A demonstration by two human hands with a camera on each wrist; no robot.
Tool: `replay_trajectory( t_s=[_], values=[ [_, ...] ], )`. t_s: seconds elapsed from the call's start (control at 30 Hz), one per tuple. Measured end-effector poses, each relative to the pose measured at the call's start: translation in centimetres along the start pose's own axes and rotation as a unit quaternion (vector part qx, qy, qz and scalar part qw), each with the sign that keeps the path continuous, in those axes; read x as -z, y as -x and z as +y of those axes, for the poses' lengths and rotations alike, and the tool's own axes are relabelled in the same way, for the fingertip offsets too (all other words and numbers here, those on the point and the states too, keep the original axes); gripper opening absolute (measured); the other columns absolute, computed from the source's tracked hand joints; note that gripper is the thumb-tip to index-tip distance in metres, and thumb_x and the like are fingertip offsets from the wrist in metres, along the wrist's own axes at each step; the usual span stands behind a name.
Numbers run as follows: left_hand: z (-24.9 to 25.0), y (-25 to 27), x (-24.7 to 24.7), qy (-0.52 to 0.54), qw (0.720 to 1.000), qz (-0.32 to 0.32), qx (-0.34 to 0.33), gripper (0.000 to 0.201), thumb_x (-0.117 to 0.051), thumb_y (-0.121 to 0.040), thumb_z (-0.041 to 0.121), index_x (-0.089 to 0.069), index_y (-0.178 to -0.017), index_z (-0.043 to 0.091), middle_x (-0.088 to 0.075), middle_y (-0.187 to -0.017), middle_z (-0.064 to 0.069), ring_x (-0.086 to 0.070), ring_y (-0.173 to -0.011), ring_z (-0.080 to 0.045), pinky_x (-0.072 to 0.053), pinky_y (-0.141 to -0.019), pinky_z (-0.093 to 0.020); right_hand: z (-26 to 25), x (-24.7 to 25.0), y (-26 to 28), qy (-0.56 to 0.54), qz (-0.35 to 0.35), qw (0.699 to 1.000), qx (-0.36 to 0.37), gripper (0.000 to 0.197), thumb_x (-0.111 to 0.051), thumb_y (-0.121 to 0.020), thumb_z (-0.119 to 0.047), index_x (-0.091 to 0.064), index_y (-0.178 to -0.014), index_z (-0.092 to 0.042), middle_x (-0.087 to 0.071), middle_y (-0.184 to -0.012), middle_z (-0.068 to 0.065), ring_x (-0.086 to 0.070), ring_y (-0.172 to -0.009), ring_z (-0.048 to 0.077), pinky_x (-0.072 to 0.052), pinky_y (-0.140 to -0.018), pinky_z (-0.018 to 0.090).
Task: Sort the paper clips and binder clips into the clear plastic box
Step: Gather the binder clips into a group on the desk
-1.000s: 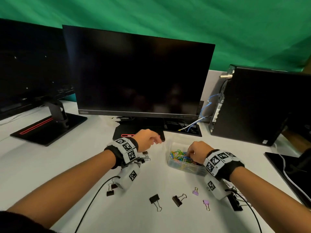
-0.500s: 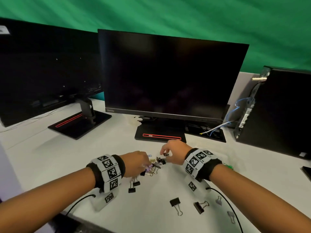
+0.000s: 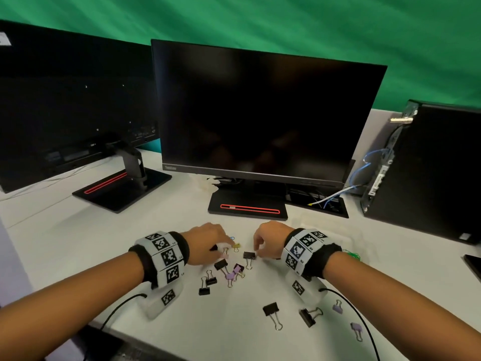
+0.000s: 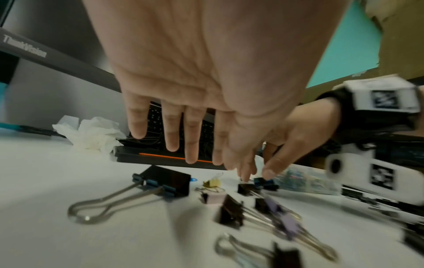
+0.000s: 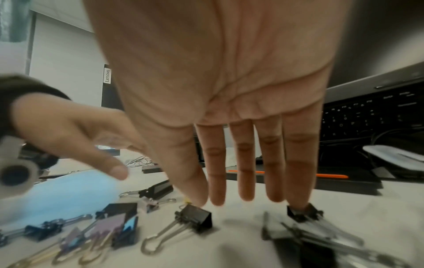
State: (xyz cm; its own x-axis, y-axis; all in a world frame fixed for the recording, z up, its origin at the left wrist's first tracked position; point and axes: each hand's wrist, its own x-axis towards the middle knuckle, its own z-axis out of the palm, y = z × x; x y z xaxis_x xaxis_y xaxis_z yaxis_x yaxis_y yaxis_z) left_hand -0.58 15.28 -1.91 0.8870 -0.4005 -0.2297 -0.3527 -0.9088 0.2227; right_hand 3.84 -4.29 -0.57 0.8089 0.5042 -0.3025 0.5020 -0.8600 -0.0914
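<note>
Head view: both hands reach into the binder clips [image 3: 229, 267] strewn on the bench before the centre monitor [image 3: 260, 113]. Left hand [image 3: 208, 243] and right hand [image 3: 270, 238] have extended fingers, gripping nothing (wrist views agree). Step, seemingly: gathering. Next: pinch one, carry it right of that monitor to the clear plastic box [image 4: 305, 179].

I see a dark monitor [image 3: 260, 110] at frame centre on its black stand [image 3: 248, 205] with a red stripe, a second monitor [image 3: 73, 105] at upper left, and a black computer tower [image 3: 429, 168] at right with blue cables [image 3: 364, 165]. Crumpled white tissue [image 4: 91, 134] lies on the white worktop [image 3: 78, 230]. A green backdrop [image 3: 260, 24] fills the top.
</note>
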Motion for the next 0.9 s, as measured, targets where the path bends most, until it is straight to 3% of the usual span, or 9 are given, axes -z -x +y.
replay_trajectory(
  t_s=[0.17,0.33,0.43,0.53,0.67,0.73,0.9],
  values=[
    [-0.6,-3.4,0.7,-0.008,0.998,0.02,0.066,0.036,-0.047,-0.094,0.024,-0.052,-0.131,0.023,-0.048,-0.135,-0.006,-0.046,-0.125,-0.023,-0.037,-0.107,-0.033,-1.7,-0.6,-0.2,-0.009,0.005,0.998,0.066,0.04,-0.055,-0.09,-0.017,-0.054,-0.128,-0.029,-0.057,-0.123,0.004,-0.051,-0.114,0.023,-0.043,-0.096,0.034],
    [0.1,-4.9,0.7,-0.011,0.996,0.009,0.088,0.027,-0.055,-0.089,0.023,-0.062,-0.114,0.016,-0.06,-0.117,-0.003,-0.055,-0.109,-0.019,-0.042,-0.09,-0.027,-1.2,-0.6,0.7,-0.003,-0.003,0.996,0.092,0.035,-0.052,-0.09,-0.014,-0.061,-0.123,-0.022,-0.059,-0.126,0.003,-0.052,-0.116,0.021,-0.04,-0.096,0.029],
    [0.5,-5.5,0.6,-0.019,0.996,0.024,0.087,0.008,-0.059,-0.085,0.018,-0.064,-0.09,0.015,-0.065,-0.102,-0.002,-0.06,-0.095,-0.019,-0.046,-0.082,-0.026,0.1,0.2,2.3,-0.024,0.02,0.995,0.093,0.03,-0.05,-0.092,-0.016,-0.062,-0.119,-0.022,-0.058,-0.123,0.002,-0.053,-0.109,0.017,-0.037,-0.087,0.023],
    [0.5,-6.2,0.3,-0.022,0.996,0.028,0.088,0.022,-0.052,-0.081,0.011,-0.05,-0.061,0.019,-0.071,-0.099,-0.009,-0.065,-0.093,-0.025,-0.053,-0.08,-0.031,1.7,0.9,4.2,-0.046,0.06,0.993,0.094,0.029,-0.049,-0.092,-0.014,-0.063,-0.116,-0.023,-0.061,-0.117,0.0,-0.055,-0.101,0.014,-0.041,-0.083,0.02],
    [0.4,-6.6,0.4,-0.02,0.996,0.029,0.087,0.029,-0.054,-0.081,0.011,-0.045,-0.055,0.021,-0.072,-0.095,-0.01,-0.065,-0.082,-0.022,-0.051,-0.073,-0.028,4.2,1.0,6.6,-0.064,0.087,0.992,0.066,0.024,-0.05,-0.09,-0.015,-0.068,-0.104,-0.023,-0.067,-0.104,-0.005,-0.054,-0.082,0.007,-0.038,-0.067,0.01],
    [0.4,-6.7,0.3,-0.013,0.995,0.03,0.093,0.029,-0.057,-0.081,0.012,-0.047,-0.055,0.021,-0.071,-0.092,-0.008,-0.058,-0.075,-0.015,-0.049,-0.07,-0.025,5.4,0.9,7.6,-0.066,0.093,0.992,0.05,0.021,-0.052,-0.088,-0.017,-0.07,-0.097,-0.021,-0.07,-0.099,-0.004,-0.054,-0.08,0.005,-0.039,-0.068,0.011],
    [1.6,-6.5,0.6,0.004,0.997,0.022,0.073,0.027,-0.057,-0.086,0.016,-0.046,-0.063,0.023,-0.067,-0.098,-0.008,-0.051,-0.08,-0.011,-0.042,-0.072,-0.022,9.0,0.3,11.6,-0.05,0.104,0.993,0.004,0.014,-0.057,-0.086,-0.02,-0.071,-0.087,-0.021,-0.067,-0.085,-0.011,-0.056,-0.077,0.003,-0.036,-0.066,0.004]
  ],
)
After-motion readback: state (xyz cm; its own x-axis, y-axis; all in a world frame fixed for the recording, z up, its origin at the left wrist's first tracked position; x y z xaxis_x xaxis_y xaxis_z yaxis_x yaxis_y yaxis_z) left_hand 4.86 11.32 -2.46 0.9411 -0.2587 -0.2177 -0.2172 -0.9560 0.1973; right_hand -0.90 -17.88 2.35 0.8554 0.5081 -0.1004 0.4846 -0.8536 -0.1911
